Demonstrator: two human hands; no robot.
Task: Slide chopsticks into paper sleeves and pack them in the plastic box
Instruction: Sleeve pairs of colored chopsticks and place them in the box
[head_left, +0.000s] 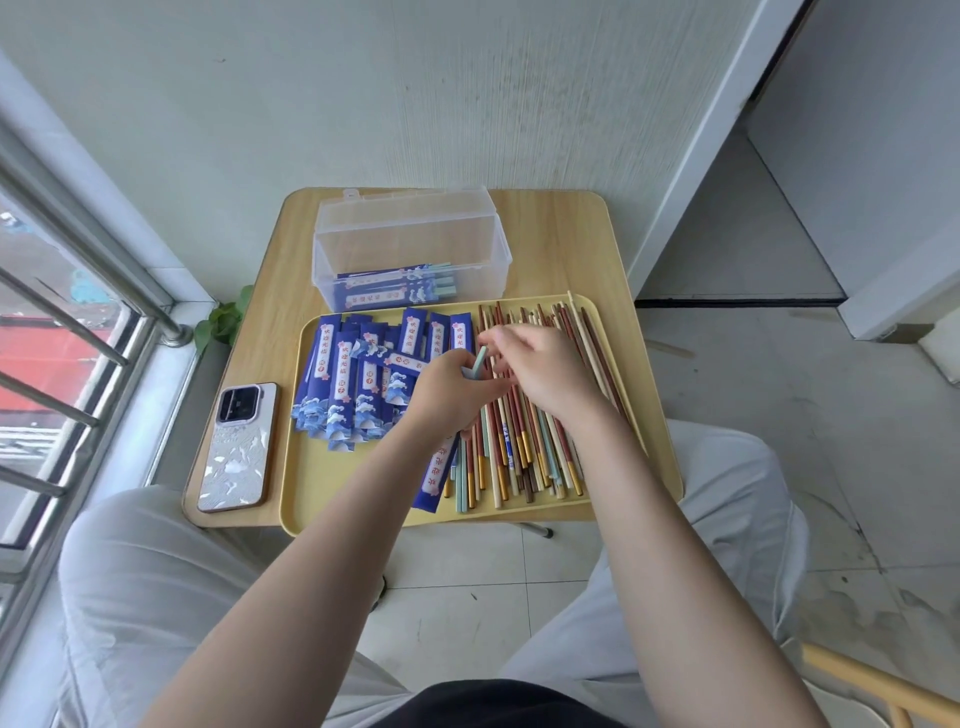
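Head view, one station, task in early stage. Clear plastic box with hinged lid raised (410, 244), at far edge of small wooden table (550, 244): a few blue paper-sleeved chopstick pairs (395, 286) on its floor, most of its volume unfilled. Pale yellow plastic tray (353, 488) in front: loose heap of empty blue printed paper sleeves (348, 384) on left half, large pile of unsleeved mixed-colour chopsticks (524, 447) on right half. Left hand (447, 392): fingers curled round a blue sleeve (436, 478) with mint-green chopstick tip (479, 361) protruding above. Right hand (545, 371): fingers bent over the pile, apparently pinching near the tip; exact hold not discernible. White-backed phone (239, 447) beside tray. Remaining, by estimate: nearly all stock.
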